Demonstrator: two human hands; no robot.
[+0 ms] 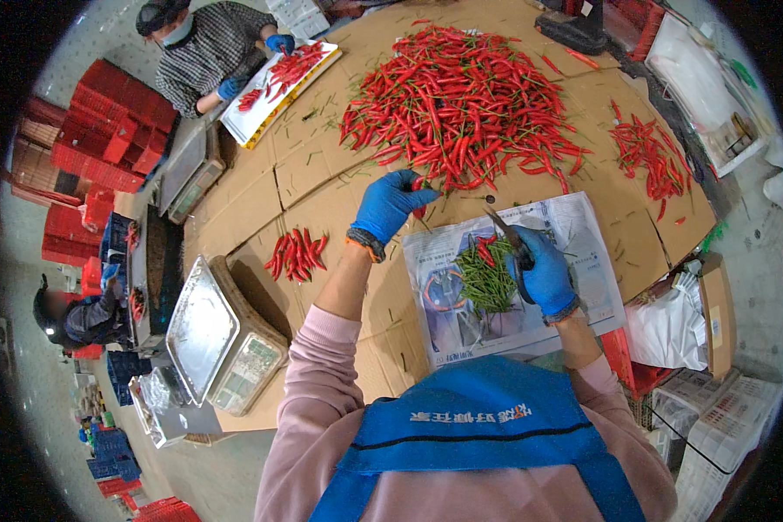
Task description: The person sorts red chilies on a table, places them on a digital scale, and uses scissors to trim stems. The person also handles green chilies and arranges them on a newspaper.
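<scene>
My left hand (395,203), in a blue glove, pinches a red chili pepper (419,203) at the near edge of a large heap of red chilies (463,104). In my gloved right hand (543,271) is a pair of scissors (510,236), the blades pointing up and left. Beneath the scissors a newspaper sheet (590,261) lies on the cardboard, bearing a pile of cut green stems (486,284) with a few red pieces on top. A small group of red chilies (297,256) lies left of my left forearm.
A scale with a metal pan (203,329) stands at the left, another scale (189,173) beyond it. More chilies (649,153) lie at the right. Across the table a co-worker in blue gloves handles chilies on a white tray (240,125). Another person is at far left, near red crates (114,117).
</scene>
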